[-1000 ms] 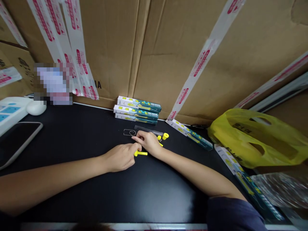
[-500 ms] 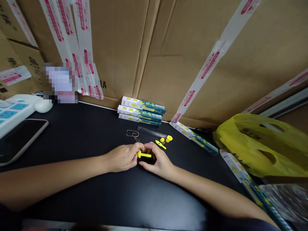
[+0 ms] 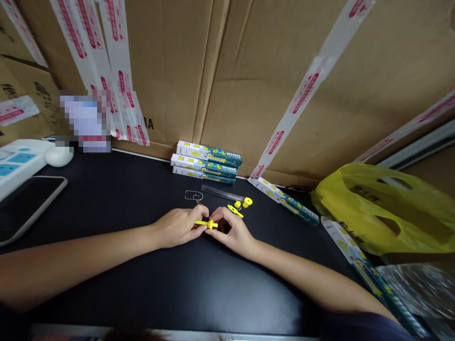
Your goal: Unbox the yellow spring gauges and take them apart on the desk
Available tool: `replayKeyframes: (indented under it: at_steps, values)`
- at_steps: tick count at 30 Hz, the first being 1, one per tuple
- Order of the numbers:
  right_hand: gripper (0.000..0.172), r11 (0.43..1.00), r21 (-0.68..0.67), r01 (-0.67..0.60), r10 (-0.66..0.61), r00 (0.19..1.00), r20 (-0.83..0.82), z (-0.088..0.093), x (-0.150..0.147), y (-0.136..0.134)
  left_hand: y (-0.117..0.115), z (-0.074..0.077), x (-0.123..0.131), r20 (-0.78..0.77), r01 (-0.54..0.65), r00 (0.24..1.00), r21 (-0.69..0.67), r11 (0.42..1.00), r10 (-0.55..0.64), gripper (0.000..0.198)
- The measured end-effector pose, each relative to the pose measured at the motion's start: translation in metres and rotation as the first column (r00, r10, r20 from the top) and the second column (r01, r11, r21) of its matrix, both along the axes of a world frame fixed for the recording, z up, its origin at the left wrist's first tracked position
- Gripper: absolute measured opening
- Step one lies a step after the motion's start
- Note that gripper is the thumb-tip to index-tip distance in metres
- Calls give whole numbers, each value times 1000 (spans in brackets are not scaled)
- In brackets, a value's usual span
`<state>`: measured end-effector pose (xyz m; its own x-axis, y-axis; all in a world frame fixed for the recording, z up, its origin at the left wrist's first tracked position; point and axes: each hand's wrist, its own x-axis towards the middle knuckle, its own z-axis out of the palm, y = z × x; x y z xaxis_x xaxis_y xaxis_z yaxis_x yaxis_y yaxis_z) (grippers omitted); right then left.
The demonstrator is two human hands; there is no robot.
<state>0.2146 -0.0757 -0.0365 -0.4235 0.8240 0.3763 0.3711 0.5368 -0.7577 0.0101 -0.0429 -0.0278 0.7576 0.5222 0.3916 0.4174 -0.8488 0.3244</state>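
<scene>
My left hand [image 3: 179, 228] pinches the thin shaft of a yellow plastic rod [image 3: 202, 222]. A round yellow collar [image 3: 211, 224] sits at the right part of this rod, with a short stub beyond it. My right hand [image 3: 236, 234] curls around that end, its thumb and fingertips closed at the collar. Just behind the hands lie a bent metal wire hook [image 3: 194, 195], a clear tube with markings [image 3: 222, 193], a yellow cap [image 3: 247, 202], a smaller yellow ring-like piece [image 3: 238, 204] and a flat yellow piece [image 3: 235, 211]. Part of the wire is hidden behind my left fingers.
Several printed narrow boxes [image 3: 206, 163] are stacked against the cardboard wall [image 3: 170, 71]. Another box [image 3: 287, 201] lies right of them, and one [image 3: 373, 274] beside the yellow plastic bag [image 3: 384, 208]. A phone [image 3: 30, 203] and white power strip [image 3: 21, 161] lie left on the black table [image 3: 199, 289].
The collar has shifted right, away from my left fingertips, and more shaft shows between. My right fingers have closed in on the collar end. The whole view has shifted slightly.
</scene>
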Motion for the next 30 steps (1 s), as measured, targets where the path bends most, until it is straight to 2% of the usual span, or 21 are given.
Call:
replayKeyframes:
  at_steps: [4,11,15,19,23,26,28,30]
  values:
    - [23,998,-63,4,-9,996,-85,0,0,2,5,0,-3,-6,-46,999,7,999,46,18]
    - [19,999,-40,18,-20,998,-59,5,1,1,5,5,-4,-2,5,1000,2,1000,-5,14]
    - [15,997,-76,8,-14,996,-85,6,1,-1,5,6,-3,13,-1,1000,34,999,0,15]
    - [12,995,-61,77,-81,994,-73,19,5,-1,4,4,-3,20,-33,999,47,998,32,15]
    - [14,994,-46,96,-90,988,124,51,20,1,4,4,-3,30,-30,999,47,998,28,15]
    - [14,992,-31,124,-109,947,302,77,37,2,3,5,-3,35,-21,999,35,999,20,15]
    - [13,989,2,145,-133,900,416,90,48,3,3,5,-3,40,-19,999,20,1000,18,14]
    - [7,989,21,149,-131,783,608,98,58,4,3,4,-4,46,-14,999,8,1000,14,11]
